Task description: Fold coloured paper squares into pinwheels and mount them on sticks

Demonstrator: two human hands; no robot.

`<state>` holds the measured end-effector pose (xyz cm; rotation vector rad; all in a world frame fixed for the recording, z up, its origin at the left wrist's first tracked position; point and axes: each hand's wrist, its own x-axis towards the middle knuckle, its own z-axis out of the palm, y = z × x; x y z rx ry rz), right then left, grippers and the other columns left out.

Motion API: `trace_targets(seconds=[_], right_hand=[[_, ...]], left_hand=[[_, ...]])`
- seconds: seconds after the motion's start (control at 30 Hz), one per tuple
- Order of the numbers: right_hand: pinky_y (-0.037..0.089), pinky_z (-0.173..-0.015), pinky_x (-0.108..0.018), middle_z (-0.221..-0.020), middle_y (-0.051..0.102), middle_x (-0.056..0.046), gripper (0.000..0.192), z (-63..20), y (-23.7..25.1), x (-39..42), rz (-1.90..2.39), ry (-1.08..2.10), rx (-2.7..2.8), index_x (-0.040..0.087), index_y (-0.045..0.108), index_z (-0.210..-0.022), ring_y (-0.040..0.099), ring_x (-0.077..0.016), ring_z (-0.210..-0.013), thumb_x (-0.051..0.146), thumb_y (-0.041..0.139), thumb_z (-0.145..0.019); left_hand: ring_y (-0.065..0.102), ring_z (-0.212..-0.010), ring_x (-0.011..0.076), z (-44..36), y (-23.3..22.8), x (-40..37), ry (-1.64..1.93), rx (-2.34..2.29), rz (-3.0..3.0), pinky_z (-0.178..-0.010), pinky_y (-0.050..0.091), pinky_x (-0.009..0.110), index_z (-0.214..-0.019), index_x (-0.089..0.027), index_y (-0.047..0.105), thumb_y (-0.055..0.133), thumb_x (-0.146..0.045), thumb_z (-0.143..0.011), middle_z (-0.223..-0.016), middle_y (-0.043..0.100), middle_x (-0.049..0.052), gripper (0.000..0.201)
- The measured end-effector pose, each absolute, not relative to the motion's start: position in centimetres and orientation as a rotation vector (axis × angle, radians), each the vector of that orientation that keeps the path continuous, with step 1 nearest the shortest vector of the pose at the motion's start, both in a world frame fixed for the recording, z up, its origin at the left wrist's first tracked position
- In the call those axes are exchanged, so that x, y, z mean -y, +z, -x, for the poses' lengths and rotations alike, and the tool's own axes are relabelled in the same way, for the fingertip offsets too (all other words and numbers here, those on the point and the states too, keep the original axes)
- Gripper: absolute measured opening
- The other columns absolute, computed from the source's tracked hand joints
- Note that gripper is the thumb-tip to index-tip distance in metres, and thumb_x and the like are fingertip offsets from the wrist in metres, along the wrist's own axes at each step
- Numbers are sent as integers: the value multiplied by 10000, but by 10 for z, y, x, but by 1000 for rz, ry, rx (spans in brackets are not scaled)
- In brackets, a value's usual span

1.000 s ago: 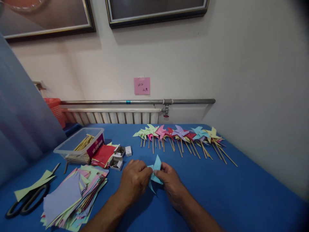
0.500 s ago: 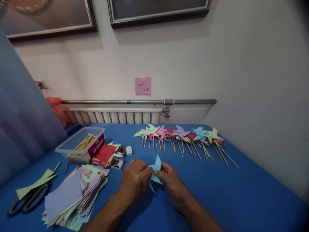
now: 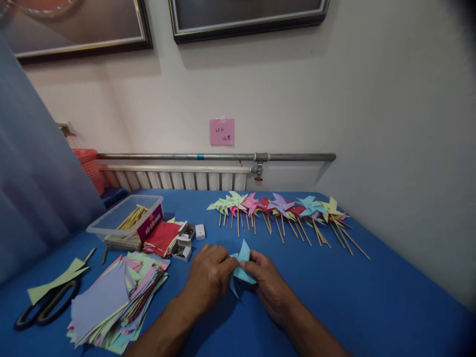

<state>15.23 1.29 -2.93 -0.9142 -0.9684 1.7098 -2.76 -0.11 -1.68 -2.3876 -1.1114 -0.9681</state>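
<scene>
A light-blue paper pinwheel, its blades folded in toward the centre, is held between my two hands above the blue table. My left hand is closed, pinching the paper near the middle with thumb and fingertips. My right hand is closed on the right side of the paper, thumb pressed near its centre. One pointed blade stands up and another hangs down. Whether a pin or stick is at the centre is hidden by my fingers.
Finished pinwheels on sticks lie along the table's back. Left are a clear plastic box of sticks, red paper, small open boxes of pins, a stack of coloured paper and scissors under green paper. A radiator stands behind.
The view has shifted slightly. Both hands keep their hold on the light-blue pinwheel, whose lower blades have turned a little between the fingers.
</scene>
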Motion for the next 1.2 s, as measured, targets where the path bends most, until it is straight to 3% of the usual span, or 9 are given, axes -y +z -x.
trace_targets(seconds=[0.27, 0.43, 0.5, 0.63, 0.77, 0.97, 1.2], right_hand=[[454, -658, -274, -745, 717, 11, 303, -151, -29, -16, 917, 1641, 996, 186, 753, -883, 582, -148, -646, 292, 876, -627], [482, -673, -287, -793, 731, -3, 280, -153, -26, -15, 895, 1580, 935, 197, 729, -890, 607, -168, -673, 283, 852, -654], [491, -684, -290, -850, 750, -17, 309, -153, -25, -14, 879, 1589, 916, 198, 727, -944, 625, -173, -698, 294, 860, -682], [514, -720, -313, -890, 770, -33, 365, -149, -27, -12, 847, 1599, 867, 199, 707, -973, 668, -200, -747, 315, 889, -679], [540, -837, -358, -947, 805, -55, 374, -143, -34, -12, 848, 1534, 846, 197, 737, -991, 719, -250, -878, 310, 895, -672], [547, -938, -405, -1043, 833, -79, 394, -136, -45, -11, 842, 1502, 859, 214, 760, -1021, 741, -297, -1006, 333, 888, -668], [543, -818, -350, -930, 804, -41, 415, -134, -55, -12, 868, 1510, 882, 216, 734, -1009, 726, -256, -876, 359, 925, -669]], left_hand=[[620, -705, 196, 25, -16, 4, -1136, 1164, 2415, -685, 387, 343, -947, -217, 771, 491, -117, -1008, -787, 702, 52, 303], [697, -886, 234, 33, -5, 2, -1699, 1700, 2203, -810, 505, 360, -1007, -206, 763, 567, -262, -991, -942, 767, 82, 204], [700, -853, 233, 34, -3, -1, -2049, 2053, 2043, -782, 517, 348, -997, -198, 755, 668, -381, -920, -926, 770, 70, 217], [624, -640, 169, 21, -7, -3, -2728, 2459, 2023, -620, 452, 275, -870, -152, 737, 829, -572, -736, -721, 708, 42, 451], [639, -647, 168, -2, -13, 1, -3097, 2368, 2039, -644, 477, 273, -866, -134, 757, 994, -408, -506, -720, 740, 48, 510], [632, -665, 157, -10, -19, 0, -3038, 2372, 1831, -669, 501, 271, -811, -140, 741, 942, -269, -514, -746, 755, 29, 381], [577, -602, 129, -7, -21, -2, -2989, 2384, 1806, -612, 472, 248, -754, -141, 723, 846, -234, -529, -668, 704, -2, 272]])
